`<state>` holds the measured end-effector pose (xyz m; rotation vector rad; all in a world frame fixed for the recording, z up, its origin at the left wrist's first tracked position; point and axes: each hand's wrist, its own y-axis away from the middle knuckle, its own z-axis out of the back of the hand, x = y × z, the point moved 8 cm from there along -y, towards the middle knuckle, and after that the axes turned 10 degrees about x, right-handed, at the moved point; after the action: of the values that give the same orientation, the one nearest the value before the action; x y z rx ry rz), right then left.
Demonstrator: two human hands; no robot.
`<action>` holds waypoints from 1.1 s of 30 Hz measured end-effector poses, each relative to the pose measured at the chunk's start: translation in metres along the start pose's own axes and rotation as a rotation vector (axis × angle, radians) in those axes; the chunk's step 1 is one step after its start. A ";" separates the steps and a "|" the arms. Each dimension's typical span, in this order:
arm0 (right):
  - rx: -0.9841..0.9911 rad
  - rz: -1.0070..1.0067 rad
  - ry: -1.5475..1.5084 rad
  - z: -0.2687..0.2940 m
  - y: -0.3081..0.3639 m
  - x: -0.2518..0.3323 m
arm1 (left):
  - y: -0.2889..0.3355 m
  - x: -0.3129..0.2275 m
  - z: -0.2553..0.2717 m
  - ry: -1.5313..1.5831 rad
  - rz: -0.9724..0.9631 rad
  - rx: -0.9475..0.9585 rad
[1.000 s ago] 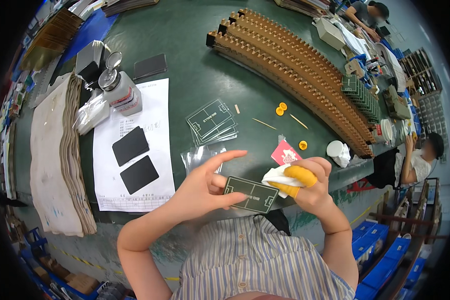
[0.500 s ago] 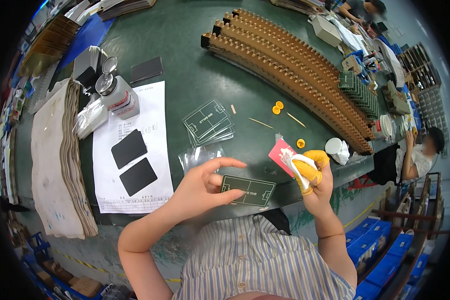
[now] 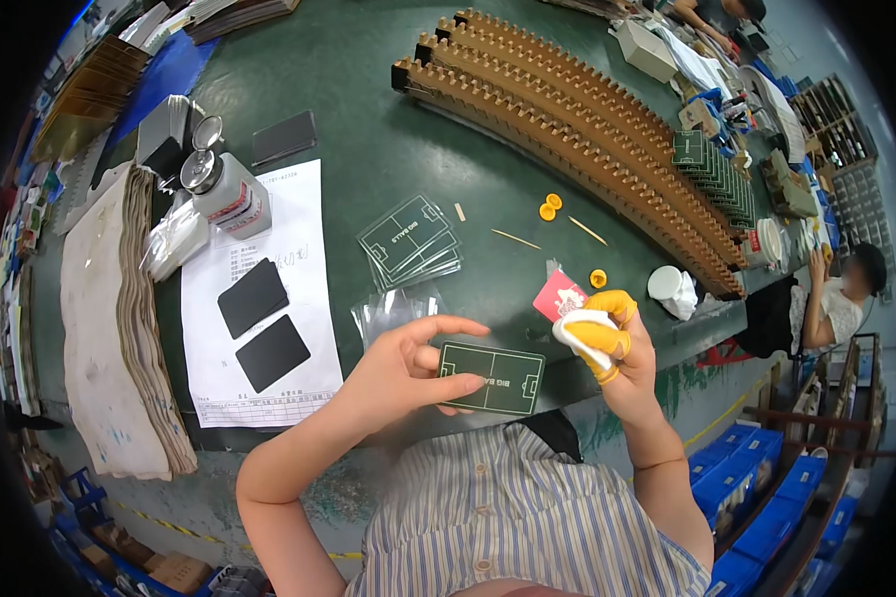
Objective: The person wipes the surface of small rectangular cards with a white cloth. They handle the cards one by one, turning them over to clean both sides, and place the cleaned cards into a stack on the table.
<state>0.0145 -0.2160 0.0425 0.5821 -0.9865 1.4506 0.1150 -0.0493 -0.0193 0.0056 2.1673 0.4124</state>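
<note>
My left hand (image 3: 393, 373) pinches a dark green card (image 3: 503, 380) with white sports-field lines, its thumb on the face and other fingers partly hidden behind. The card is held over the table's near edge. To its right, my right hand (image 3: 622, 363) wears yellow finger cots and is closed on a folded white cloth (image 3: 579, 328), apart from the card. Just beyond the cloth is a pink printed packet (image 3: 558, 296), partly covered by it. A fanned stack of similar green cards (image 3: 408, 244) lies farther off, with clear plastic sleeves (image 3: 396, 310) nearer my left hand.
Long notched wooden racks (image 3: 567, 139) cross the far right, with green cards (image 3: 717, 184) standing in them. Yellow finger cots (image 3: 549, 207), wooden sticks (image 3: 587, 231) and a white-topped container (image 3: 667, 286) lie nearby. Left are black cards (image 3: 272, 353) on a printed sheet and a pump bottle (image 3: 231, 194).
The green card has turned to show more of its face. My right hand, with the white cloth, has shifted slightly left toward the card, while my left hand has barely moved.
</note>
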 end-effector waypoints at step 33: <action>-0.215 0.008 0.232 0.015 0.020 -0.001 | 0.016 -0.032 0.006 -0.686 -0.398 -0.348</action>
<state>-0.0080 -0.2271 0.0442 0.2475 -0.9451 1.3626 0.1358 -0.0373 0.0074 -0.4129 1.3602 0.4654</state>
